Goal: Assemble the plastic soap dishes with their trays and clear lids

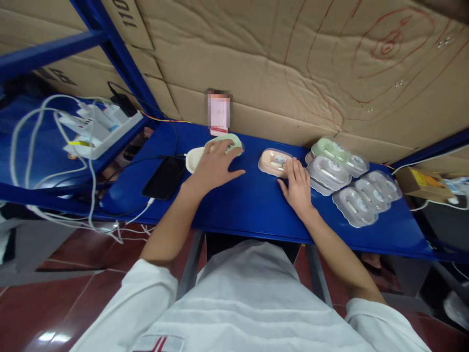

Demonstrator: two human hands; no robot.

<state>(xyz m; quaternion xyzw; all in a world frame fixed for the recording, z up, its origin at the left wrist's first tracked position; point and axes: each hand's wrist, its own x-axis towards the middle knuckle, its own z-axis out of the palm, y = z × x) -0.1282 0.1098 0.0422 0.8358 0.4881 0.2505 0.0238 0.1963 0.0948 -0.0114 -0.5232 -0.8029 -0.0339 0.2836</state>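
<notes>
My left hand (216, 165) reaches over a pale green oval tray-like item (234, 141) and a cream one (194, 157), its fingers spread and its thumb held out. The fingertips are on or just above the green item; contact cannot be made out. My right hand (298, 188) lies with fingers stretched out at the right edge of a peach oval item in clear plastic packaging (273, 160), which bears a round label and a pale stick. To the right sit a green pack (331, 150) on other packs, a grey pack (326, 172) and several more grey ones (354, 208).
A dark phone (164, 177) with a white cable lies on the blue table (245, 205) at left. Another lit phone (219, 112) leans on the cardboard wall (256, 63). A power strip (106, 129) with tangled cables stands left; a small cardboard box (421, 183) stands right.
</notes>
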